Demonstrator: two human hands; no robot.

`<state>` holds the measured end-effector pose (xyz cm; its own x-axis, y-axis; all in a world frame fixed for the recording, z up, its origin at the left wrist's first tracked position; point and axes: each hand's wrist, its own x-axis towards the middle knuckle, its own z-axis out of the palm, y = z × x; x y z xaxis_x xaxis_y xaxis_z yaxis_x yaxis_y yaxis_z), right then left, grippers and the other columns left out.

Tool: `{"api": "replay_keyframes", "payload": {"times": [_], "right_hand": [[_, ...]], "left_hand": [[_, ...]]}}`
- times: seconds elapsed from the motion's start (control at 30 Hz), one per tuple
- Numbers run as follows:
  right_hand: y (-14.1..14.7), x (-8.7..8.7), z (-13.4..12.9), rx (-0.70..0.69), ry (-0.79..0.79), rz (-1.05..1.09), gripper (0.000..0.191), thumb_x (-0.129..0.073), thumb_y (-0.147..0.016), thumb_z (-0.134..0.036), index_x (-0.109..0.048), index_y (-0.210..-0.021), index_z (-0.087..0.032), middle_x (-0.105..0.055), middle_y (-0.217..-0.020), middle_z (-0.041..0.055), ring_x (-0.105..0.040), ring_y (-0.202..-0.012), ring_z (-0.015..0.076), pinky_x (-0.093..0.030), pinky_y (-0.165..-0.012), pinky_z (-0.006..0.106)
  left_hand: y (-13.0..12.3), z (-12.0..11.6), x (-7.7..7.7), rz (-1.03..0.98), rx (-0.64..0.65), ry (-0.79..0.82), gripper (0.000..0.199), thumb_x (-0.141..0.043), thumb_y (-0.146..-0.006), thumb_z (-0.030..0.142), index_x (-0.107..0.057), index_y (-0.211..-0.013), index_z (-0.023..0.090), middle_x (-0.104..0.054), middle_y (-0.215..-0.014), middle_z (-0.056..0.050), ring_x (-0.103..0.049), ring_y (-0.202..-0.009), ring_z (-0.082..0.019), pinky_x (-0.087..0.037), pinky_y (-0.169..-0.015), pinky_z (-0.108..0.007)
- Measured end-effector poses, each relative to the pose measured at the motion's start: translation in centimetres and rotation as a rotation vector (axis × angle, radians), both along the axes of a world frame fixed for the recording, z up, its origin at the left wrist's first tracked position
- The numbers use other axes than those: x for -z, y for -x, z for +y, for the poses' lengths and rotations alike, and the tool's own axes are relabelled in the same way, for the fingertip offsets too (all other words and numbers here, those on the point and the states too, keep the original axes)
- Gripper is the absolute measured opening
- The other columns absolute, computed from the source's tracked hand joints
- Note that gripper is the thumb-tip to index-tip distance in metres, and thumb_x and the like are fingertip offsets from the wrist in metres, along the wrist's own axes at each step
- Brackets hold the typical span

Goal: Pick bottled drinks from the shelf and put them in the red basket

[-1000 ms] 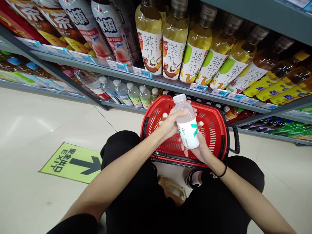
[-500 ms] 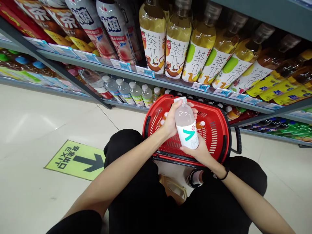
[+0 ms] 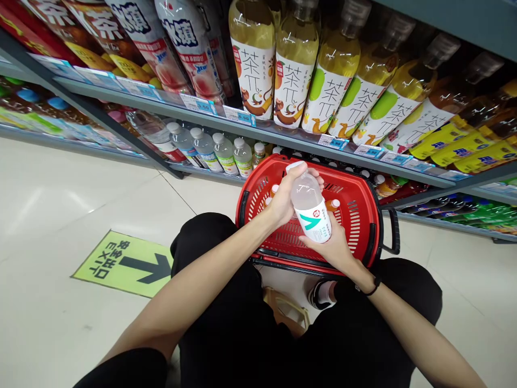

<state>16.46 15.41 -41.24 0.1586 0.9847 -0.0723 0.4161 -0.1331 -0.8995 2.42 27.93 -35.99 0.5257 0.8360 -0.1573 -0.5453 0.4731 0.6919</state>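
Observation:
A clear bottle (image 3: 310, 210) with a white label and a green angular mark tilts over the red shopping basket (image 3: 365, 226). My left hand (image 3: 284, 198) wraps its upper part, thumb near the white cap and fingertips showing behind the neck. Around its lower end closes my right hand (image 3: 336, 247), thumb beneath the base. Inside the basket lie several small bottles with pale caps and orange contents, one of them an orange bottle (image 3: 333, 205) right of the held one; my hands partly hide the others.
Ahead, a shelf (image 3: 283, 133) carries rows of tea bottles (image 3: 294, 75). Below it stand several water bottles (image 3: 224, 153). The basket's black handle (image 3: 392, 231) sticks out right. A yellow-green exit sign (image 3: 125, 264) marks the floor at left, beside my knee.
The bottle has turned slightly in my hands, so its green mark shifts left and more small print shows on the right. Its base has risen a little.

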Motion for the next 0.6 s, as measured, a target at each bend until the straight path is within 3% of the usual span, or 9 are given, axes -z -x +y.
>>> {"api": "replay_keyframes", "payload": {"times": [0.4,0.6], "right_hand": [[-0.01,-0.32,-0.08,-0.025,0.027,0.033,0.082,-0.095,-0.070,-0.051,-0.057,-0.135,-0.019,-0.077,-0.116,0.0130,-0.075,-0.100,0.0298,-0.062,-0.088,0.046],[0.06,-0.60,-0.92,-0.128,0.109,-0.156,0.103,-0.095,-0.066,-0.052,-0.042,-0.149,-0.021,-0.070,-0.136,0.0193,-0.075,-0.115,0.0378,-0.063,-0.090,0.052]], "left_hand": [[0.16,-0.16,-0.41,0.036,-0.039,-0.044,0.045,-0.065,-0.078,0.064,-0.063,-0.086,0.019,-0.072,-0.084,-0.005,-0.074,-0.093,-0.021,-0.059,-0.081,-0.032],[0.49,-0.33,0.17,-0.032,0.147,-0.186,0.047,-0.068,-0.074,0.066,-0.064,-0.077,0.019,-0.069,-0.078,-0.006,-0.072,-0.083,-0.022,-0.054,-0.066,-0.030]]}}
